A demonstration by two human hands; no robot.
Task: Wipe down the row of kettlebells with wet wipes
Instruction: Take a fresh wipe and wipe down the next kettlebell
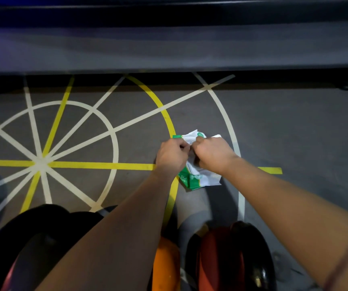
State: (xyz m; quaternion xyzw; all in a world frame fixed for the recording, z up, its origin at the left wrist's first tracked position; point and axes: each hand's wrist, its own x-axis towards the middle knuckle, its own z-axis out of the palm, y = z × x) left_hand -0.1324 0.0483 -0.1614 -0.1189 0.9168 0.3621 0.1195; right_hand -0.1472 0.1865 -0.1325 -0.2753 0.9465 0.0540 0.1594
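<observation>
Both hands, left hand [172, 153] and right hand [213, 153], pinch a crinkled green-and-white wet-wipe packet [198, 175] above rounded, glossy kettlebells [231, 257] on the line-marked grey floor [294, 133].

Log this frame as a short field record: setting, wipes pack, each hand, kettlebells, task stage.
setting: grey floor with white and yellow lines
pack: green-white, lying on floor
left hand: pinches pack's top
right hand: pinches pack beside it
kettlebells: black kettlebell, orange kettlebell, red kettlebell at bottom edge, untouched
stage: apparently opening pack; no wiping yet
</observation>
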